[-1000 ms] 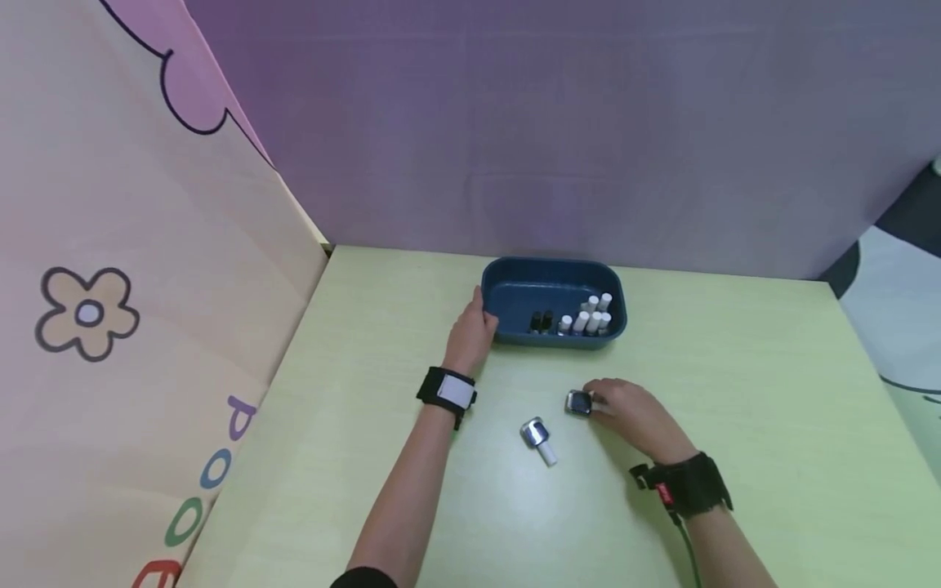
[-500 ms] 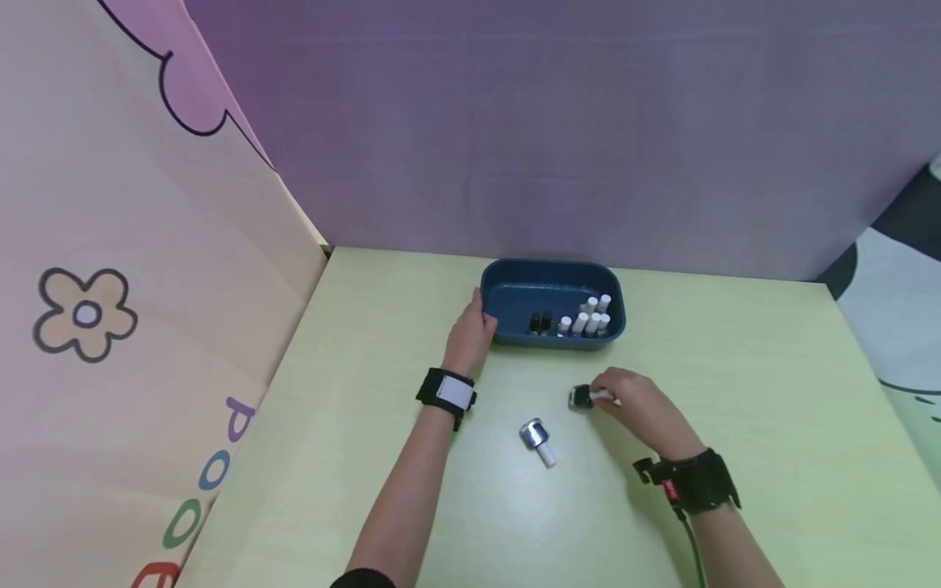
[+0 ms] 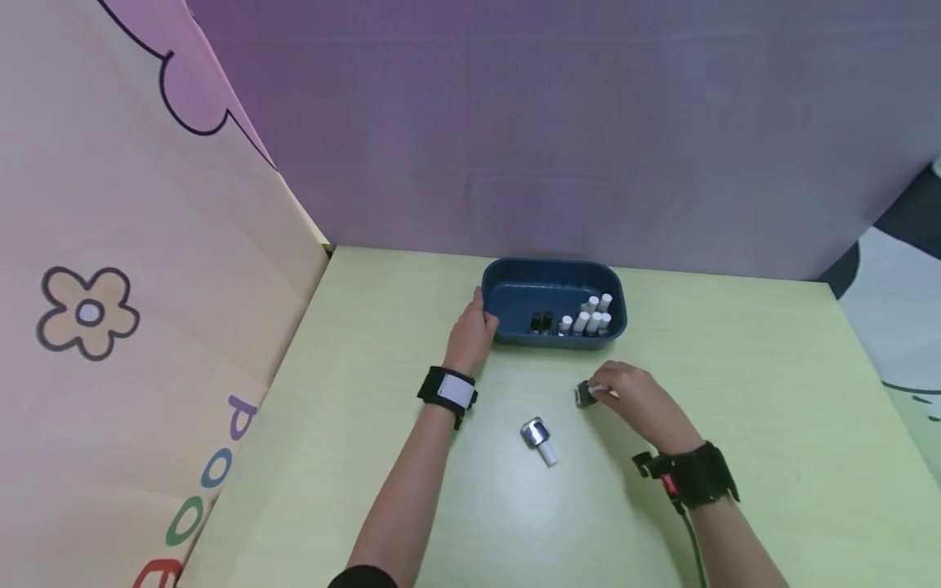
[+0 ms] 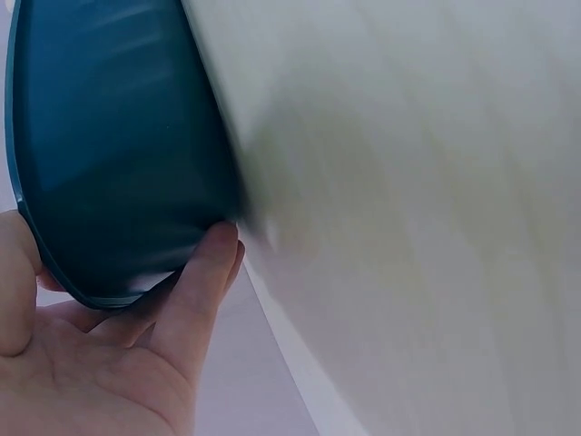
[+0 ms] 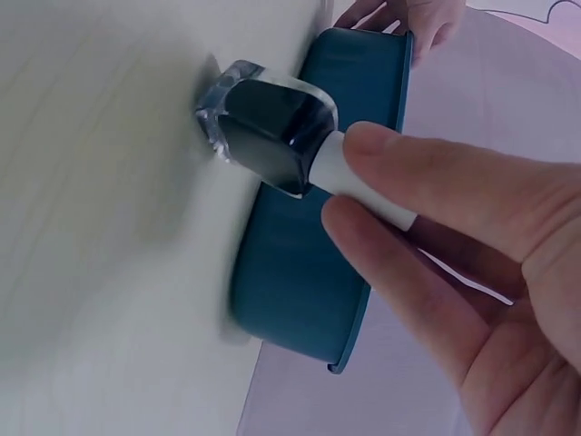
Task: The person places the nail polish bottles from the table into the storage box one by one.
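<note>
1. While it is pinched by its white cap, the dark nail polish bottle (image 5: 266,133) hangs tilted just above the pale green table (image 3: 735,392), between the blue tray and the person, slightly to the right of the tray's near wall.
2. Holding that cap is the right hand (image 3: 635,402): its thumb and forefinger (image 5: 427,168) close on the cap from opposite sides, and the remaining fingers curl beneath. A black band wraps the right wrist.
3. Just behind the bottle stands the blue tray (image 3: 507,282), an oval-cornered tub near the back edge of the table. Inside it, at the right end, a cluster of white-capped bottles (image 3: 591,317) stands upright, and two black-capped bottles (image 3: 541,321) stand just left of them.
4. At the tray's left end the left hand (image 3: 473,327) grips the rim; the left wrist view shows the thumb over the edge and the fingers curled under the outer wall. A black and white band sits on this wrist.
5. Nearer the person, a silver nail polish bottle (image 3: 537,437) lies on its side on the table between the two forearms, white cap pointing toward the person, apart from both hands.
6. Around the table stand a purple back panel (image 3: 551,122) and a peach side panel (image 3: 110,286) printed with a flower and coloured letters.
</note>
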A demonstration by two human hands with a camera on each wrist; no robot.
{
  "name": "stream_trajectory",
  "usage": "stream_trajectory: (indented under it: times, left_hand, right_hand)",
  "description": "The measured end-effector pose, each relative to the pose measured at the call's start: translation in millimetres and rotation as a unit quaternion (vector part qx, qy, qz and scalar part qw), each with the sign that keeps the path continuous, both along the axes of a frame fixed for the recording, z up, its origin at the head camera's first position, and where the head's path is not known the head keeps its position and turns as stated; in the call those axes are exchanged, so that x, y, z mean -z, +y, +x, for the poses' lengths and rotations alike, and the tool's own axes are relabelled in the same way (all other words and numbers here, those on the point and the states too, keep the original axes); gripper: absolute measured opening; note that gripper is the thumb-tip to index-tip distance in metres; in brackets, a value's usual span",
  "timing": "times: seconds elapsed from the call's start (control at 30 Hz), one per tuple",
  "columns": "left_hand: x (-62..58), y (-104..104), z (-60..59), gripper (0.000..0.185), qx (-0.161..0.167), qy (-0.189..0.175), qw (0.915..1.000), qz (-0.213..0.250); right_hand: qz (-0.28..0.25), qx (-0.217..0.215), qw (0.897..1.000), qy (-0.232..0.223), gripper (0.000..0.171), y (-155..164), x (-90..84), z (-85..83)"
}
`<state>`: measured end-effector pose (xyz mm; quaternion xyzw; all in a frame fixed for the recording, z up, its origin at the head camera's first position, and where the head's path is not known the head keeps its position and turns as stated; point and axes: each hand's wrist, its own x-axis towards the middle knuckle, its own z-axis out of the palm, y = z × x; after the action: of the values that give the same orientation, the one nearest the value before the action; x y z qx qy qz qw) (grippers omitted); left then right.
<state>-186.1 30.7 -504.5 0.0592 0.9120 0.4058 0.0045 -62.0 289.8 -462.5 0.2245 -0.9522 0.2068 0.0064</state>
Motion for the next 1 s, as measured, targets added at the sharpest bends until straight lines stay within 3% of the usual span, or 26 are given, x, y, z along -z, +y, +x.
stream_trajectory:
  times: [0.73, 1.0]
  left_hand:
    - [-1.5, 2.7, 0.1, 0.067, 0.002, 0.001, 1.0000, 0.008]
    - [-0.7, -1.0, 2.3, 0.067, -0.001, 0.007, 1.0000, 0.006]
  right_hand:
    - [0.009, -0.006, 0.995, 0.099, 0.015, 5.5, -34.5, -10.8]
    - [0.003, 0.008, 0.995, 0.100, 0.013, 2.8, -48.6, -15.9]
